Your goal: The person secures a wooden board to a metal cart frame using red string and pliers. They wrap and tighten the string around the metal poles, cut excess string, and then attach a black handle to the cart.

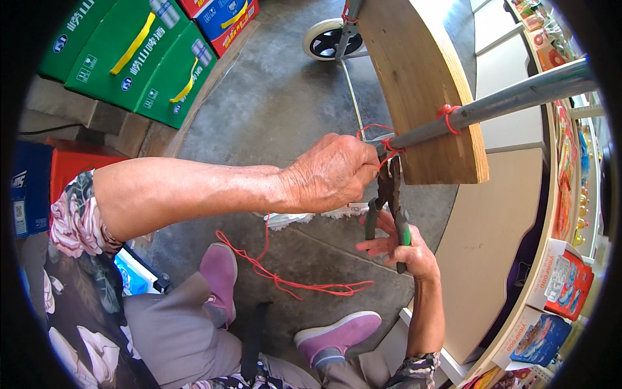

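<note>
Down at the bottom of the frame, two purple shoes (220,275) sit on the concrete floor (272,104), with a loose tangle of red string (291,282) trailing across the floor between them.

Moving up to lower right of centre: the right hand (398,249) has its fingers wrapped around the green handles of a pair of pliers (389,207), gripping them with the tool pointing upward. The pliers' nose reaches the red string knot at the end of a grey metal pipe (499,102); whether it is actually biting the string is hard to say, as the left hand covers that spot.

At centre, the left hand (330,172) is curled closed, fingers pinching at the red string right by the pipe's end, just beside the wooden board (421,84). A second red tie circles the pipe where it crosses the board's right edge.

Further off, a white wheel (327,39) sits at top centre. Upper left, green cardboard cartons (139,58) with yellow handles are stacked closed, contents hidden, red and blue cartons beyond them. Along the right rim, a shelf (518,305) carries coloured packets.
</note>
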{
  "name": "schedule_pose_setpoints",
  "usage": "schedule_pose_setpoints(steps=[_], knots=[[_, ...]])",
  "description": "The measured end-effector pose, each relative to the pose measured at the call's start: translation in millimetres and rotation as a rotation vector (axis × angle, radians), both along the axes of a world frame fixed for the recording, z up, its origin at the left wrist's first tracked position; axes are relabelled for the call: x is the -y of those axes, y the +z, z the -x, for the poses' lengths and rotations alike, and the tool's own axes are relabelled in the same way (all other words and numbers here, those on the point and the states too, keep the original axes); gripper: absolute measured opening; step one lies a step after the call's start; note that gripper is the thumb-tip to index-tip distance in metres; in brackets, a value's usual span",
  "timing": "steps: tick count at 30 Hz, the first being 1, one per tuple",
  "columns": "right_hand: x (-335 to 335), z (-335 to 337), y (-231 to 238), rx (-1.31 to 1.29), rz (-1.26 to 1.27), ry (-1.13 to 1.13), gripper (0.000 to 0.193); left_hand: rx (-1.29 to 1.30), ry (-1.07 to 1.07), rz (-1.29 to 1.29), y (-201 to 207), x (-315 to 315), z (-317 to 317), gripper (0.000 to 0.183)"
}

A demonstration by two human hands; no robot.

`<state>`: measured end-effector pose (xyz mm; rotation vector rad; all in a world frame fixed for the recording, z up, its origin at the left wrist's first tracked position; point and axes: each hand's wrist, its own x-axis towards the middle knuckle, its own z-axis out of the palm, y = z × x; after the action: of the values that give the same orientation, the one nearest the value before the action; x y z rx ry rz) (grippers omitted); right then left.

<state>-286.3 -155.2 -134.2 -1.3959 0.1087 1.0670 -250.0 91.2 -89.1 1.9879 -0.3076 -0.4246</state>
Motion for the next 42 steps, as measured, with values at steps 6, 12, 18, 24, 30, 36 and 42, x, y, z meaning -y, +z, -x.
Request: schedule_pose_setpoints(steps=[6, 12, 18, 24, 30, 36, 42], knots=[[-3, -15, -1, 0.053, 0.026, 0.038, 0.088, 0.078, 0.019, 0.006, -11, 4, 5, 0.020], [1, -35, 4, 0.103, 0.051, 0.123, 0.079, 0.158, 0.023, -0.016, -15, 5, 8, 0.014], [6, -39, 12, 0.167, 0.184, 0.098, 0.059, 0.281, -0.016, -0.061, -20, 4, 11, 0.012], [7, -35, 18, 0.297, 0.362, 0.125, 0.043, 0.274, -0.035, -0.098, -28, 0, 10, 0.011], [0, -26, 21, 0.248, 0.325, 0.066, 0.049, 0.281, -0.131, -0.145, -26, -13, 3, 0.007], [-2, -23, 21, 0.281, 0.418, 0.068, 0.039, 0.322, -0.224, -0.154, -17, -28, -12, 0.007], [-8, -21, 16, 0.348, 0.446, 0.125, 0.036, 0.445, -0.392, -0.310, -16, -40, -18, 0.012]])
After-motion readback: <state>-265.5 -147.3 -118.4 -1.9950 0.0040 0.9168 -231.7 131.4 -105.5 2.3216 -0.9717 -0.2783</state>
